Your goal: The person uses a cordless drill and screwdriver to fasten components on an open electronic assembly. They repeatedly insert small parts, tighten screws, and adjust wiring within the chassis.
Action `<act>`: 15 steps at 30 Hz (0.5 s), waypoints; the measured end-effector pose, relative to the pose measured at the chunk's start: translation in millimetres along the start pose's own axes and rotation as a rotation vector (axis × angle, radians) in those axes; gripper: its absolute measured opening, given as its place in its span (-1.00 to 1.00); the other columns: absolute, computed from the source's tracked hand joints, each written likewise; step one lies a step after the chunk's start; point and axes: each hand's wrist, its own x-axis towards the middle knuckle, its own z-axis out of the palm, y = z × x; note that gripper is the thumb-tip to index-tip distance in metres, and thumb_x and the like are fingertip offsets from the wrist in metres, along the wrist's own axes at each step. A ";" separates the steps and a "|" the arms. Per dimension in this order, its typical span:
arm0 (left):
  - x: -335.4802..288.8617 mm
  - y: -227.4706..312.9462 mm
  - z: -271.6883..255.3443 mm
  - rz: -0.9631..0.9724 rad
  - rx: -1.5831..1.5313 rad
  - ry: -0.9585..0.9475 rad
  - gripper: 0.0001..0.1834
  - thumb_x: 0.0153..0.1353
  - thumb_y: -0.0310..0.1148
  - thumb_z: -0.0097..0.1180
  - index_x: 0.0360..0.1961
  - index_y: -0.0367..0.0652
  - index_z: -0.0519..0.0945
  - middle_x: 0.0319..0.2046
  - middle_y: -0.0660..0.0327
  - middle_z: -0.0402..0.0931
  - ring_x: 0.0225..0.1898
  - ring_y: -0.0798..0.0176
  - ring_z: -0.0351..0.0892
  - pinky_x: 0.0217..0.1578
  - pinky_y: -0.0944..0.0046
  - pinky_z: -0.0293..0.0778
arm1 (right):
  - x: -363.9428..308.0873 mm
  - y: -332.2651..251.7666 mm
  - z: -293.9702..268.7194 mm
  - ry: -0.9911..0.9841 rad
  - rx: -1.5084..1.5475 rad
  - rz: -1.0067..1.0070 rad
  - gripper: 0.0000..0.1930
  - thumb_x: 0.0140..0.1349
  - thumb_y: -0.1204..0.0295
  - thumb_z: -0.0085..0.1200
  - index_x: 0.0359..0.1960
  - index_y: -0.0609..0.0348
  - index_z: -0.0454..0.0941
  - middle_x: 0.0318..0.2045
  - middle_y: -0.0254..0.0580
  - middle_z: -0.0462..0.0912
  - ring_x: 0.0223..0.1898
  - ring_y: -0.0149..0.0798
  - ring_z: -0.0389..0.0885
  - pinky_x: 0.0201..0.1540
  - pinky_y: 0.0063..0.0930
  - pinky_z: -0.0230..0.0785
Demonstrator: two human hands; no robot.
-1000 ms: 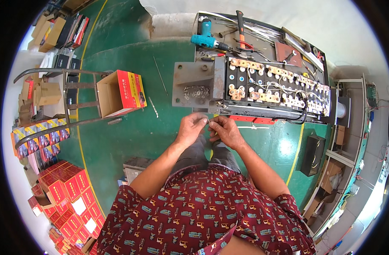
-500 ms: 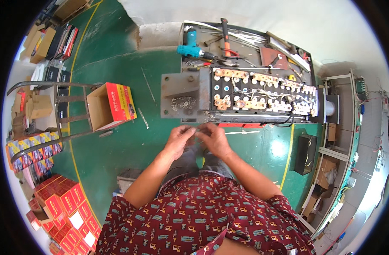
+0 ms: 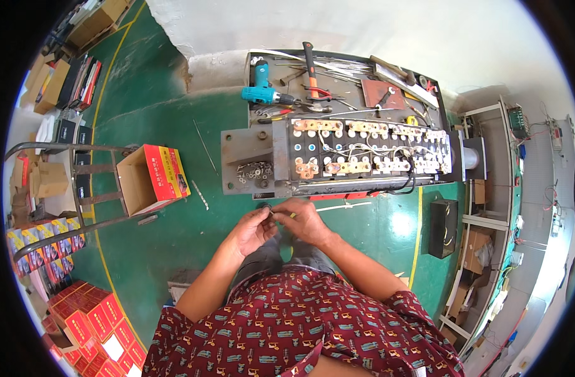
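Note:
My left hand [image 3: 253,229] and my right hand [image 3: 303,221] meet in front of my body, just short of the bench's near edge. Between their pinched fingertips is a small dark metal piece [image 3: 266,207]; its exact kind is too small to tell. Beyond the hands, a pile of metal washers and nuts [image 3: 254,173] lies on a grey steel plate [image 3: 237,147]. To the right of the plate sits a long battery pack [image 3: 370,147], with copper and silvery terminal bars, white caps and thin wires on top.
Behind the pack, the bench holds a teal cordless drill [image 3: 260,94], a hammer [image 3: 310,72], red-handled pliers [image 3: 319,94] and a wrench [image 3: 384,100]. A cart [image 3: 99,169] with an open red-and-yellow carton [image 3: 152,179] stands left. Red boxes [image 3: 99,320] are stacked lower left; shelving [image 3: 492,220] lines the right.
My hands have moved slightly left and down in the picture, and the left fingers have spread a little. The view has shifted, so the bench appears lower and further left.

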 end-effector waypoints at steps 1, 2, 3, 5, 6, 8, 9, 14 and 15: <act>-0.8 0.8 0.3 -0.002 0.002 -0.004 -0.83 0.41 -0.28 0.26 -0.12 -0.15 0.63 -0.28 0.27 0.66 -0.28 0.33 0.67 -0.20 0.25 0.73 | 0.7 -4.1 0.2 -0.004 -0.016 0.023 -0.79 0.26 0.51 0.30 -0.09 0.29 0.73 -0.22 0.03 0.75 -0.18 -0.08 0.74 -0.13 -0.29 0.59; -1.1 1.9 0.6 -0.003 0.003 -0.009 -0.83 0.41 -0.28 0.26 -0.12 -0.15 0.63 -0.28 0.27 0.66 -0.29 0.33 0.67 -0.20 0.26 0.73 | 0.6 -4.1 1.5 0.022 -0.024 0.010 -0.79 0.26 0.51 0.30 -0.09 0.29 0.73 -0.23 0.02 0.75 -0.22 -0.10 0.74 -0.16 -0.30 0.60; -0.7 2.6 1.0 -0.005 0.005 -0.013 -0.83 0.41 -0.29 0.26 -0.12 -0.15 0.64 -0.28 0.27 0.66 -0.29 0.33 0.67 -0.20 0.26 0.73 | -0.4 -3.6 3.1 0.049 -0.032 -0.002 -0.79 0.26 0.52 0.29 -0.09 0.28 0.73 -0.24 0.01 0.75 -0.26 -0.13 0.74 -0.18 -0.31 0.61; 1.0 3.4 -0.4 0.003 0.030 -0.023 -0.82 0.41 -0.28 0.26 -0.13 -0.15 0.64 -0.27 0.26 0.66 -0.29 0.34 0.67 -0.21 0.28 0.73 | -2.4 -5.1 5.8 0.088 -0.026 0.000 -0.79 0.26 0.52 0.28 -0.08 0.27 0.74 -0.26 0.00 0.75 -0.30 -0.16 0.75 -0.21 -0.33 0.62; 2.7 3.3 -0.8 0.007 0.042 -0.028 -0.82 0.41 -0.28 0.26 -0.13 -0.15 0.64 -0.27 0.26 0.66 -0.29 0.34 0.67 -0.21 0.28 0.73 | -3.4 -6.7 6.1 0.102 -0.015 0.014 -0.79 0.27 0.52 0.28 -0.08 0.27 0.74 -0.26 -0.01 0.75 -0.30 -0.16 0.75 -0.21 -0.33 0.62; -0.7 5.8 8.0 0.042 0.093 -0.010 -0.82 0.42 -0.27 0.26 -0.13 -0.15 0.63 -0.28 0.26 0.65 -0.29 0.34 0.67 -0.21 0.29 0.72 | -4.1 -6.3 7.1 0.123 0.001 0.024 -0.80 0.27 0.52 0.28 -0.09 0.27 0.74 -0.27 -0.02 0.74 -0.31 -0.18 0.74 -0.21 -0.33 0.62; -0.6 6.7 12.2 0.059 0.117 -0.001 -0.82 0.42 -0.27 0.25 -0.13 -0.15 0.63 -0.28 0.27 0.64 -0.29 0.34 0.67 -0.22 0.30 0.72 | -3.9 -3.8 7.4 0.130 0.006 0.019 -0.80 0.27 0.52 0.27 -0.09 0.28 0.73 -0.28 -0.03 0.74 -0.32 -0.19 0.74 -0.21 -0.33 0.61; 1.0 3.0 19.9 0.201 0.257 0.047 -0.81 0.44 -0.26 0.23 -0.11 -0.16 0.60 -0.27 0.30 0.62 -0.24 0.38 0.65 -0.21 0.34 0.70 | -3.6 -0.2 7.0 0.148 -0.079 0.013 -0.88 0.28 0.53 0.26 -0.18 0.27 0.68 -0.27 -0.01 0.73 -0.23 -0.05 0.73 -0.15 -0.27 0.56; -0.2 0.1 22.3 0.243 0.307 0.066 -0.80 0.45 -0.26 0.22 -0.11 -0.16 0.59 -0.27 0.31 0.61 -0.23 0.40 0.64 -0.21 0.35 0.70 | -6.1 4.2 10.0 0.139 -0.004 0.053 -0.88 0.29 0.53 0.25 -0.17 0.28 0.68 -0.28 -0.01 0.72 -0.23 -0.07 0.73 -0.14 -0.26 0.56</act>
